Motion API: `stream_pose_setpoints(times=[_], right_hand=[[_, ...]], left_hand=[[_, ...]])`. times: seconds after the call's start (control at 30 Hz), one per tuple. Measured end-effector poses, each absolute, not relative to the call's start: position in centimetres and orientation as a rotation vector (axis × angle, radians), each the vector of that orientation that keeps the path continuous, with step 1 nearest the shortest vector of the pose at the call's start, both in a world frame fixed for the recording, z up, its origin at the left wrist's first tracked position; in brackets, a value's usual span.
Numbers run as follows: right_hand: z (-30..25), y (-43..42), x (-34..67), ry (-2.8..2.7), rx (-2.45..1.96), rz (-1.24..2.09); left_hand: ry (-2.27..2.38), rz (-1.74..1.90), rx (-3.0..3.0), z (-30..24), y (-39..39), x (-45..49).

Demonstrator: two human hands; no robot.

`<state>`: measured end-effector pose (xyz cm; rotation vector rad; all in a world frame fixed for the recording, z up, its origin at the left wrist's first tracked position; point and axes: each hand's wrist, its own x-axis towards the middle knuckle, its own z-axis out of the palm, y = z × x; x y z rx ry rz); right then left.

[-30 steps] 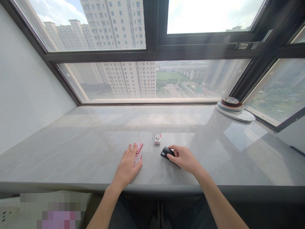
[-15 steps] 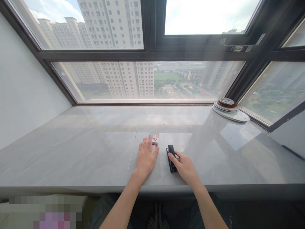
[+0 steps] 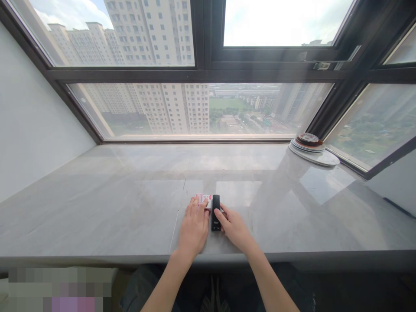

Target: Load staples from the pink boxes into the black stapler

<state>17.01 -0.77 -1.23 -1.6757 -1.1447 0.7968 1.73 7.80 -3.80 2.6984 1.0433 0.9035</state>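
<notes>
My right hand [image 3: 234,227] is closed around a black stapler [image 3: 216,210], thumb over its top and fingers along its right side. The stapler stands on the countertop, pointing away from me. My left hand [image 3: 193,225] lies palm down just left of it, fingers stretched out over small white-and-red boxes [image 3: 208,198]. These boxes sit side by side next to the stapler's far end. Their near parts are hidden under my fingers, and their print is too small to read.
A grey marbled countertop [image 3: 107,212] runs along the window. Stacked plates [image 3: 313,156] with a small brown-rimmed dish on top stand at the far right corner. A white wall [image 3: 39,121] bounds the left side. The counter's front edge is close to my forearms.
My right hand has brought the stapler leftward, up beside the boxes. The boxes have shifted slightly left and toward me under my left hand, which has also come nearer.
</notes>
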Motion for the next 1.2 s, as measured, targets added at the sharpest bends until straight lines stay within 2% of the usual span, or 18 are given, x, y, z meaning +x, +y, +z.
stream_pose_setpoints(times=[0.27, 0.5, 1.2], right_hand=[[-1.9, 4.6, 11.3, -1.329, -1.438, 1.046], [-2.1, 8.6, 8.0, -1.454, -1.335, 1.0], [-2.8, 9.8, 6.5, -1.435, -1.402, 0.94]], left_hand=[[1.09, 0.93, 2.633, -4.1, 11.8, -5.2], [1.083, 0.908, 2.608, -4.3, 15.9, -9.9], [1.15, 0.95, 2.518, -3.2, 17.1, -10.1]])
